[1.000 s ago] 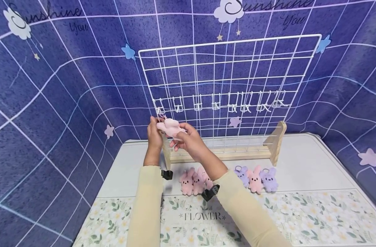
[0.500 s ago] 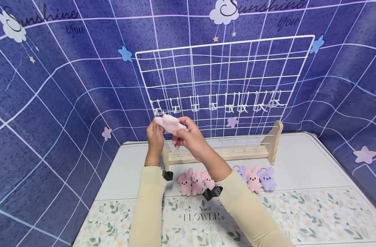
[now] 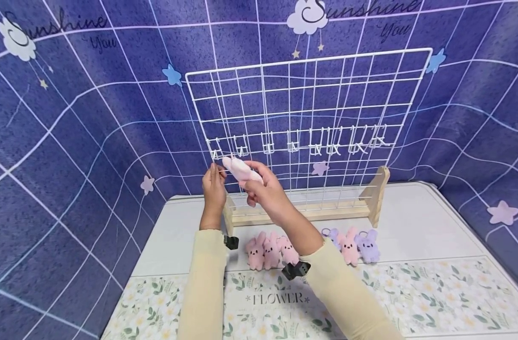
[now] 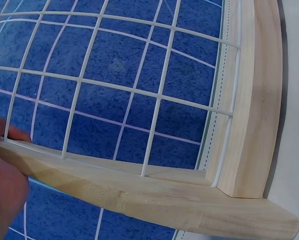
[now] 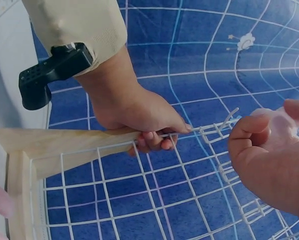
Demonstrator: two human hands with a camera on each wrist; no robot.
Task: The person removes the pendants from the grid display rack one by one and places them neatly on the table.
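My right hand (image 3: 265, 191) pinches a small pink plush toy (image 3: 241, 170) in the head view, holding it tilted just below the leftmost hooks (image 3: 242, 150) of a white wire grid rack (image 3: 261, 66). A thin loop seems to rise from its upper end, too small to make out fully. My left hand (image 3: 214, 189) grips the rack's left side. In the right wrist view, the left hand's fingers (image 5: 150, 142) curl round the wire edge and the wooden upright (image 5: 69, 150). The pink plush (image 5: 279, 130) is partly hidden behind my right hand (image 5: 269, 165) there.
Several hooks hang in a row along the grid. In front of the rack lie pink plush bunnies (image 3: 255, 252) and purple plush bunnies (image 3: 369, 248) on a floral mat (image 3: 433, 302). A wooden foot (image 3: 379, 196) supports the right end; blue cloth (image 3: 93, 198) surrounds the table.
My right hand has drawn the pink plush slightly rightward, away from the left hand and the leftmost hook. The left hand keeps its grip on the rack. The head view has shifted a little.
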